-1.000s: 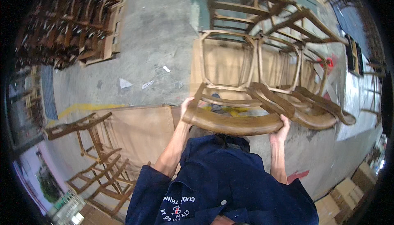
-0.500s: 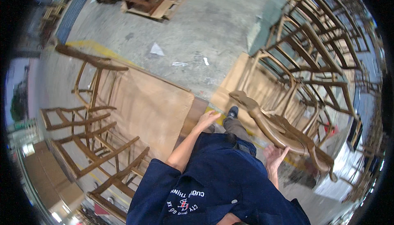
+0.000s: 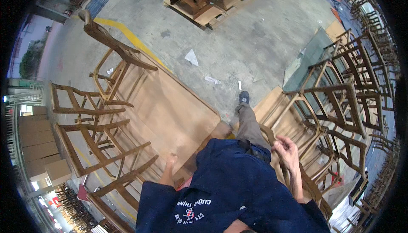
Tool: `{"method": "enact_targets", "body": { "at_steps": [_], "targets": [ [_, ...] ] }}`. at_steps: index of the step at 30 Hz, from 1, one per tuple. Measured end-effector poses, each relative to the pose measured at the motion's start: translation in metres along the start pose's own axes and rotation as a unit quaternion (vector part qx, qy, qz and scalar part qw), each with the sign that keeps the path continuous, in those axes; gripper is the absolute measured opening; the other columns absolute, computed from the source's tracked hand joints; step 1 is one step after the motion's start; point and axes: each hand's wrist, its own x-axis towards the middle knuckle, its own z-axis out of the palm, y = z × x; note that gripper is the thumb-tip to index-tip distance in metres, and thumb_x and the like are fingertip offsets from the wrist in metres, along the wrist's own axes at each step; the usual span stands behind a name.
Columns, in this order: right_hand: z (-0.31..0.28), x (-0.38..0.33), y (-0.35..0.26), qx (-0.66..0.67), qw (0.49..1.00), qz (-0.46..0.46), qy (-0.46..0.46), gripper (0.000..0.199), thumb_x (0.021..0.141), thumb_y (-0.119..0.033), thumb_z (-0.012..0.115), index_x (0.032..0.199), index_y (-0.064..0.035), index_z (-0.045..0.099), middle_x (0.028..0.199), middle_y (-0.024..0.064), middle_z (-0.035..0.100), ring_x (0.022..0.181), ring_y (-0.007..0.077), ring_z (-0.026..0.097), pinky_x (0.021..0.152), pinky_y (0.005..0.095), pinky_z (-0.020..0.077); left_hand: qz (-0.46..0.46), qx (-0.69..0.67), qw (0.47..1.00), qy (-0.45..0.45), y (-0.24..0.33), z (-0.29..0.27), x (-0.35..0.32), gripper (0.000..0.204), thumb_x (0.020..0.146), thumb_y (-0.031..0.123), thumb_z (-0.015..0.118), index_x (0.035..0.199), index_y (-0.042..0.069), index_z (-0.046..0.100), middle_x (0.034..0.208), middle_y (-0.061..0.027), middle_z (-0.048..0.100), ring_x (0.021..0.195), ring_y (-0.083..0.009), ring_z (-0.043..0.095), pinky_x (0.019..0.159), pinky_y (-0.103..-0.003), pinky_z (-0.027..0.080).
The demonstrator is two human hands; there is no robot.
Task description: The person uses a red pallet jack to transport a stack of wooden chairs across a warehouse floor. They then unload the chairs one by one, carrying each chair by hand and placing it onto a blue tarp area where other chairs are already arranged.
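Note:
My right hand is raised at my right side, its fingers loosely bent and apart, with nothing seen in them. Close beside and below it runs the curved brown wooden rail of a chair, partly hidden by my hand and forearm. I cannot tell whether the hand touches that rail. My left hand hangs at my left side over a brown board sheet; its fingers are smeared by motion. Nearest to it on the left is a wooden chair frame.
Several wooden chairs line the left side, one with a tall curved top rail. More chairs crowd the right. Ahead, dark wooden parts sit on a pallet. Paper scraps lie on the concrete floor.
My right hand has moved up and away from the curved chair rail, which now sits lower beside me. My left hand has dropped back to my side. One leg has stepped forward.

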Motion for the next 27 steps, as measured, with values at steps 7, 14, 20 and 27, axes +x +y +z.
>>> {"method": "enact_targets", "body": {
  "at_steps": [7, 14, 20, 27],
  "targets": [
    [-0.082, 0.261, -0.122, -0.307, 0.948, -0.032, -0.082, 0.063, 0.08, -0.043, 0.074, 0.123, -0.0005, 0.059, 0.104, 0.0182, 0.069, 0.095, 0.0266, 0.068, 0.084, 0.0358, 0.0541, -0.062, -0.385, 0.913, -0.119, 0.285, 0.039, 0.058, 0.034, 0.093, 0.028, 0.058, 0.114, 0.003, 0.065, 0.105, -0.0149, 0.068, 0.091, -0.0231, 0.065, 0.078, -0.034, 0.052],
    [-0.203, 0.43, -0.235, -0.396, 0.903, -0.159, 0.042, 0.055, 0.079, -0.039, 0.072, 0.117, -0.0012, 0.059, 0.102, 0.0242, 0.066, 0.097, 0.0402, 0.064, 0.081, 0.0452, 0.0533, 0.089, -0.313, 0.931, -0.167, 0.616, -0.001, 0.125, 0.038, 0.092, 0.02, 0.064, 0.123, -0.002, 0.058, 0.1, -0.0103, 0.068, 0.087, -0.0175, 0.065, 0.078, -0.029, 0.051],
    [-0.168, 0.513, -0.278, -0.447, 0.877, -0.169, 0.045, 0.057, 0.08, -0.043, 0.072, 0.115, 0.0006, 0.062, 0.106, 0.0213, 0.067, 0.1, 0.0363, 0.064, 0.087, 0.0413, 0.0518, 0.056, -0.299, 0.952, -0.04, 0.726, -0.096, 0.154, 0.048, 0.091, 0.03, 0.065, 0.126, -0.002, 0.057, 0.104, -0.0104, 0.068, 0.092, -0.0167, 0.065, 0.081, -0.03, 0.049],
    [0.038, 0.554, -0.343, -0.469, 0.832, -0.16, -0.251, 0.058, 0.08, -0.042, 0.072, 0.122, -0.0029, 0.059, 0.113, 0.025, 0.064, 0.105, 0.0404, 0.062, 0.088, 0.0463, 0.0505, -0.053, -0.341, 0.938, 0.032, 0.593, -0.123, 0.206, 0.05, 0.088, 0.037, 0.065, 0.122, 0.0, 0.062, 0.102, -0.0124, 0.07, 0.091, -0.0215, 0.067, 0.075, -0.036, 0.051]
  ]
}}
